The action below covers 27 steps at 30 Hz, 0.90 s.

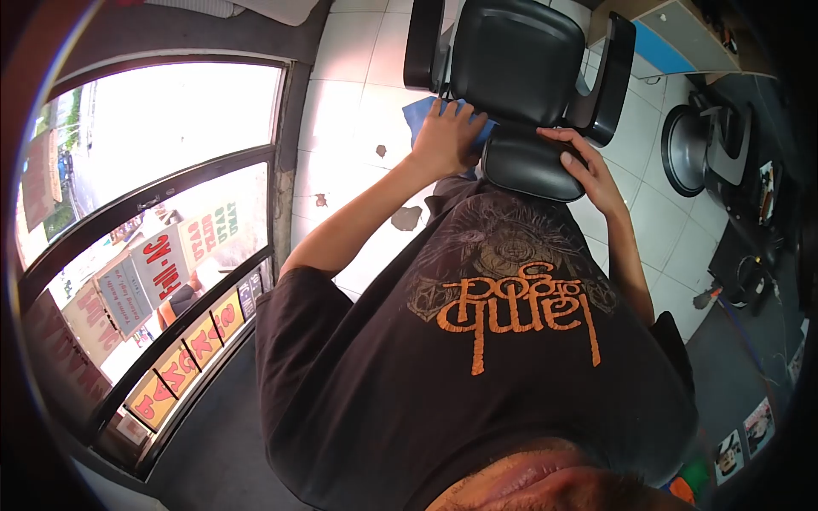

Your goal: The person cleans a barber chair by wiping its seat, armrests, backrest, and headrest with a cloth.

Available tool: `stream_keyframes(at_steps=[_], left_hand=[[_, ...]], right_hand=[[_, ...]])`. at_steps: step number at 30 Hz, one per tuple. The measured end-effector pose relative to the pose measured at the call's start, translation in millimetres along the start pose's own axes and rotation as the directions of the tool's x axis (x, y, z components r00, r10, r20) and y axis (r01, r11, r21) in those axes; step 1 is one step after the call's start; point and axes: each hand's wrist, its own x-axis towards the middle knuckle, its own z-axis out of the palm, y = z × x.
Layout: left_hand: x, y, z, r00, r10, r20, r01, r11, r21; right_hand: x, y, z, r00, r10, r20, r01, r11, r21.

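Observation:
A black padded barber-style chair (518,60) stands ahead of me, with its headrest (530,166) close to my chest. My left hand (449,132) is closed on a blue cloth (417,117) at the left side of the headrest. Some cloth shows beyond the fingers; the rest is hidden under the hand. On the opposite side, my right hand (590,169) grips the headrest's right edge, its thumb on the padding and fingers stretched along the far edge.
Black armrests (423,43) flank the seat. Dark patches (406,219) mark the white tile floor (336,128). A glass door (162,204) is at left, with signs beyond it. A round black stool-like seat (684,151) stands at right, near a cluttered dark counter and a wooden cabinet (694,30).

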Motion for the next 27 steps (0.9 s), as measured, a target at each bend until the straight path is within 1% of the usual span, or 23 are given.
stream_keyframes(at_steps=[2, 3, 6, 9, 12, 15, 18, 21, 22, 24, 25, 27], left_hand=[[10, 5, 5, 0.996, -0.015, 0.083, -0.001, 0.981, 0.192], [12, 8, 8, 0.991, -0.026, 0.128, -0.011, 0.960, 0.280], [26, 10, -3, 0.968, -0.043, 0.248, 0.008, 0.990, 0.140], [28, 1, 15, 0.990, 0.024, 0.136, -0.050, 0.980, 0.191], [39, -7, 15, 0.991, 0.087, 0.101, -0.098, 0.989, 0.109], [55, -14, 13, 0.972, 0.075, 0.221, -0.092, 0.994, 0.067], [84, -11, 13, 0.949, 0.031, 0.314, -0.041, 0.999, 0.026], [99, -12, 32, 0.968, 0.048, 0.248, -0.047, 0.999, -0.008], [102, -9, 24, 0.965, 0.005, 0.264, 0.028, 0.992, -0.122], [110, -4, 10, 0.946, -0.067, 0.316, 0.177, 0.925, -0.335], [109, -5, 8, 0.932, -0.073, 0.354, 0.242, 0.852, -0.464], [106, -12, 4, 0.900, -0.057, 0.432, 0.363, 0.647, -0.671]], right_hand=[[-2, 6, -5, 0.994, -0.068, 0.080, 0.071, 0.997, -0.037], [-2, 7, -6, 0.990, -0.065, 0.123, 0.073, 0.995, -0.062], [-5, 9, 2, 0.991, -0.095, 0.089, 0.102, 0.992, -0.070], [-5, 11, 5, 0.991, -0.122, 0.046, 0.127, 0.987, -0.103], [-7, 16, 5, 0.989, -0.147, 0.023, 0.149, 0.984, -0.100], [-6, 23, 6, 0.979, -0.202, 0.008, 0.201, 0.972, -0.122], [-6, 27, 7, 0.970, -0.242, 0.003, 0.240, 0.962, -0.131], [-3, 31, 4, 0.961, -0.276, -0.012, 0.273, 0.955, -0.118], [-2, 33, 5, 0.959, -0.284, -0.018, 0.281, 0.954, -0.108], [2, 37, 5, 0.942, -0.334, -0.032, 0.329, 0.938, -0.114], [3, 41, 4, 0.933, -0.358, -0.044, 0.351, 0.929, -0.118], [6, 50, 8, 0.912, -0.404, -0.076, 0.389, 0.908, -0.158]])
